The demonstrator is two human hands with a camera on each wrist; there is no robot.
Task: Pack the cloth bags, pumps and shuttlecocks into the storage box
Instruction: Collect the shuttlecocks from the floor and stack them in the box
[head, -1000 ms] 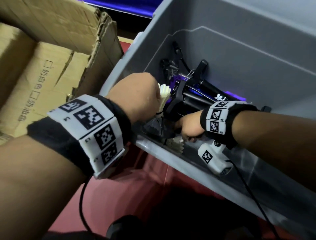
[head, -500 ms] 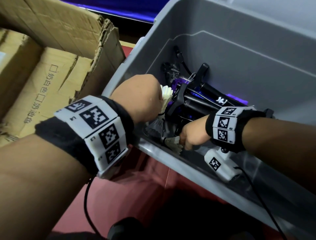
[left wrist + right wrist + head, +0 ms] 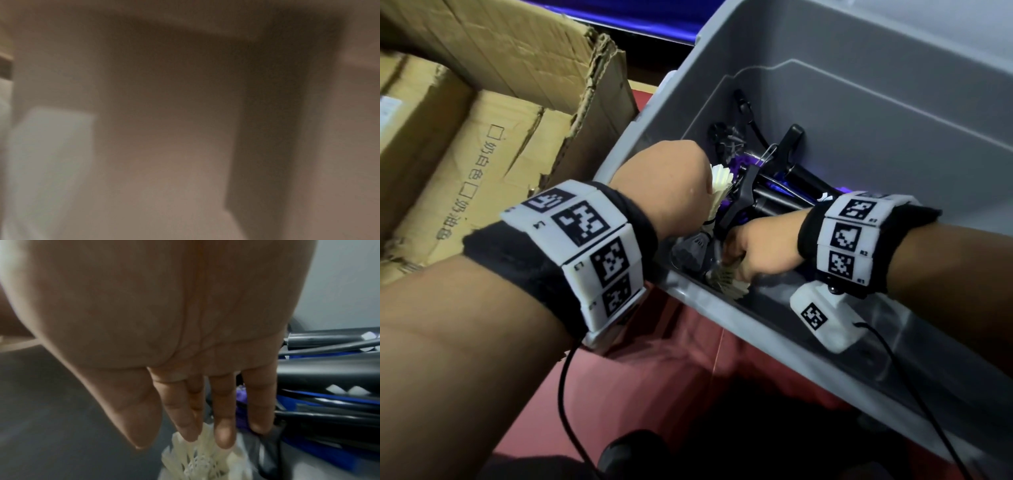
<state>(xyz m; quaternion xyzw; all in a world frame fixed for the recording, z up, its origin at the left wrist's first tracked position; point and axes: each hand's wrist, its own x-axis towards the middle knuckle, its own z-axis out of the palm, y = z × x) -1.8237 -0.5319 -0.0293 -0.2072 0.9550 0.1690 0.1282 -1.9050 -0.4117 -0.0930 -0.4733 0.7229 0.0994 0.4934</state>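
The grey storage box (image 3: 825, 102) stands open, holding black pumps (image 3: 774, 198) over a purple cloth bag (image 3: 748, 161). My left hand (image 3: 664, 192) is balled over the box's near left corner. An upright white shuttlecock (image 3: 719, 188) sticks out at its thumb side, above a grey one (image 3: 693, 246); the fingers are hidden and the left wrist view is a blur. My right hand (image 3: 760, 253) reaches low inside the near wall. Its fingers (image 3: 224, 434) are straight, their tips touching a white shuttlecock (image 3: 201, 457) beside the pumps (image 3: 329, 373).
Open cardboard boxes (image 3: 493, 113) stand to the left of the storage box. A dark red surface (image 3: 654, 370) lies in front of it. The right wrist camera (image 3: 825, 318) and its cable hang inside the box's near wall (image 3: 756, 329).
Both hands stay almost where they were. The right hand has shifted slightly along the near wall, still at the white shuttlecock.
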